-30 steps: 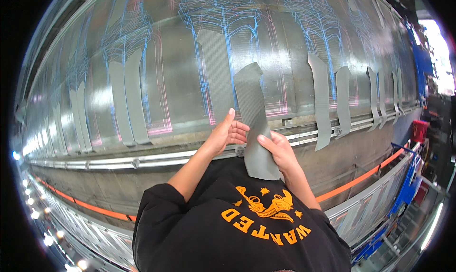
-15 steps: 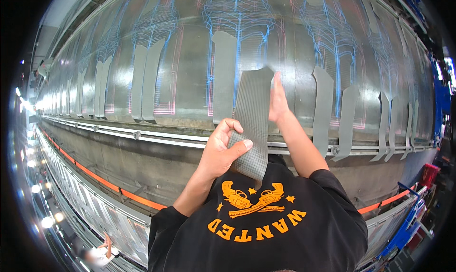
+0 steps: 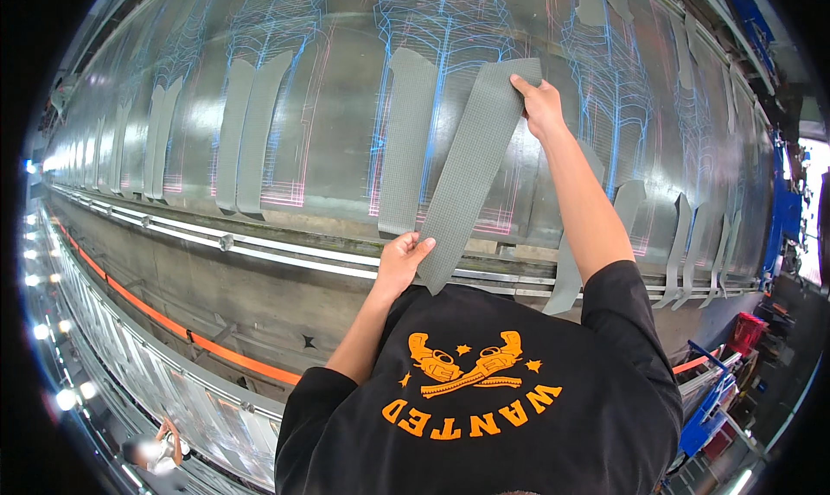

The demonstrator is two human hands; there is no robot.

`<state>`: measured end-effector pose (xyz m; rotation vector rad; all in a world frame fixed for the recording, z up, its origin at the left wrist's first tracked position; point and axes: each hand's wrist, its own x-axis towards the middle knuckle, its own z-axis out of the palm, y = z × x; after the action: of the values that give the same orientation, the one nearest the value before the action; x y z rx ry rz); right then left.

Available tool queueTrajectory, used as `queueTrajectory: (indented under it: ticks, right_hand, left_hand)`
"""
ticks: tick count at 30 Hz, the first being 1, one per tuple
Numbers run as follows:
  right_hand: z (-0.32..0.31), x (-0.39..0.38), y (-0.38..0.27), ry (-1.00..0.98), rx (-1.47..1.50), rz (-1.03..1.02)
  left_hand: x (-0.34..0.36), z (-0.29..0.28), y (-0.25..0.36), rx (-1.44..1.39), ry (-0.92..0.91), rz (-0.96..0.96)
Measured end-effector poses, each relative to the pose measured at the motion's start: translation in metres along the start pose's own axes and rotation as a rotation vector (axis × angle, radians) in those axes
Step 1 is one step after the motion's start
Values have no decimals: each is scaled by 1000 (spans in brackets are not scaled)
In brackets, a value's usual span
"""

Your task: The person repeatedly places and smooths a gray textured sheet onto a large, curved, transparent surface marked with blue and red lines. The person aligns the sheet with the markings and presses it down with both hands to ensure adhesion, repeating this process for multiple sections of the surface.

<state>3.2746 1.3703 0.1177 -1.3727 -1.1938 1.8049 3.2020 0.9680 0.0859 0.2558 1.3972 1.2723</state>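
Note:
A long grey fabric piece [image 3: 474, 153] with a fine grid pattern slants over the metal table [image 3: 337, 132], its far end to the right. My right hand [image 3: 543, 108] pinches the far right corner between thumb and fingers. Nearer me, my left hand [image 3: 402, 260] grips the left edge close to the near end, which hangs past the table's rail. Just left of it a similar grey piece [image 3: 405, 140] lies flat on the table, partly along blue drawn lines [image 3: 443, 63].
More grey pieces [image 3: 233, 140] lie in pairs along the table, some overhanging the near edge at right. Metal rails [image 3: 303, 257] run along that edge. An orange strip [image 3: 216, 344] and a second table [image 3: 164, 365] are behind; another person [image 3: 160, 452] stands at lower left.
The piece has gone from bent and upright before me to stretched out over the table. My right hand moved farther out and closed on its far corner; my left hand keeps the near end.

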Motion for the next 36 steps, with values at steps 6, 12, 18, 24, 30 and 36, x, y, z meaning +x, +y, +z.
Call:
queueTrajectory:
  ticks: [6, 12, 18, 24, 30, 36]
  right_hand:
    - [19, 52, 20, -71, -229, 21]
    - [41, 72, 38, -91, -365, 55]
    - [37, 103, 63, -100, -501, 49]
    - [46, 104, 57, -104, -620, -2]
    - [43, 102, 60, -160, -441, -16]
    - [51, 95, 52, -139, -594, 14]
  left_hand:
    - [21, -12, -28, 234, 66, -101]
    - [40, -16, -29, 324, 144, -241]
    - [52, -20, -31, 350, 224, -298]
    - [58, -22, -21, 462, 239, -424]
    - [57, -23, -17, 478, 179, -423]
    - [55, -29, -25, 458, 176, -419]
